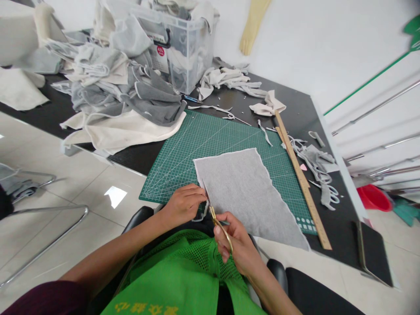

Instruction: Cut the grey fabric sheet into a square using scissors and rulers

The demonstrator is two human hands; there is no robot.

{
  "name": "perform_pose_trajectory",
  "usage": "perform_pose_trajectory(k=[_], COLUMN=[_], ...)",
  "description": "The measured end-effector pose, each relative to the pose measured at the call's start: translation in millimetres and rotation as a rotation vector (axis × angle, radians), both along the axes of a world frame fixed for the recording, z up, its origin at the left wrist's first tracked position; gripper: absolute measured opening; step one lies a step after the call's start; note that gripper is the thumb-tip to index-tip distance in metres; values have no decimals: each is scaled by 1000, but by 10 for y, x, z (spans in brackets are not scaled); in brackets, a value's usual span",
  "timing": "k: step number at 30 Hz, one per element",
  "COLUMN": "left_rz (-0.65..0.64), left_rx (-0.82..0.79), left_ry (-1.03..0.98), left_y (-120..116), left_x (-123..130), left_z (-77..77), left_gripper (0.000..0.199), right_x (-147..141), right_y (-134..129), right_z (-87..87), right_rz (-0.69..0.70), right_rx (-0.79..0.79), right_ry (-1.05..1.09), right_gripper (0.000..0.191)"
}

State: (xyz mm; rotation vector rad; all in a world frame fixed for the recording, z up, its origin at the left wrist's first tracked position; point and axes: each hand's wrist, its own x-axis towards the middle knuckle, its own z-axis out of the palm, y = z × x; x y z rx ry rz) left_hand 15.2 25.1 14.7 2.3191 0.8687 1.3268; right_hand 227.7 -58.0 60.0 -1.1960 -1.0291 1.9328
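A grey piece of cloth (pixel 243 188) with a pale stitched edge lies over the green cutting mat (pixel 177 148), its near corner hanging past the table edge. My right hand (pixel 238 243) is closed round the gold handles of a pair of scissors (pixel 213 213). Their blades point away from me along the cloth's left edge. On that edge my left hand (pixel 187 202) pinches the cloth with its fingertips, right beside the blades. A thin pale strip (pixel 205 212) hangs down below the left fingertips. How far the blades are apart is hard to make out.
A wooden ruler (pixel 300 175) lies along the mat's right side, near fabric scraps (pixel 318 159) and a dark tablet-like object (pixel 374 253). Piled cloths (pixel 108 87) and a clear plastic box (pixel 190 52) stand at the back left. A blue pen-like tool (pixel 193 99) lies behind the mat.
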Motion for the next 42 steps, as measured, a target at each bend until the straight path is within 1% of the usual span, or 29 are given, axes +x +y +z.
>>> perform_pose_trajectory(k=[5,9,11,15,18,23,30,37,42], left_rz=[9,100,137,142,164,203,197,157,127], left_rx=[-10,-2,33,143,211,236,258,177,168], left_ry=[7,52,109,246,289,286,274,201,202], left_y=[-9,-11,-14,-36,-52,-54,-47,-25,-21], left_x=[8,1,-14,-50,-60,-48,-42,-65,-84], left_z=[23,44,39,5,-11,1,-28,-93,-106], left_gripper=[30,20,24,36,36,31,30,32,35], right_x=[6,16,25,45,53,57,49,51,18], right_y=[-29,-38,-39,-39,-40,-34,-23,-7,17], right_z=[1,-6,-12,-20,-12,-15,-47,-47,-16], right_rz=[-7,-34,-34,-35,-27,-13,7,-37,-34], right_rx=[-7,-45,-57,-70,-67,-60,-56,-46,-41], right_ry=[-3,20,20,21,24,9,8,8,-10], right_gripper=[42,43,44,46,45,45,45,42,42])
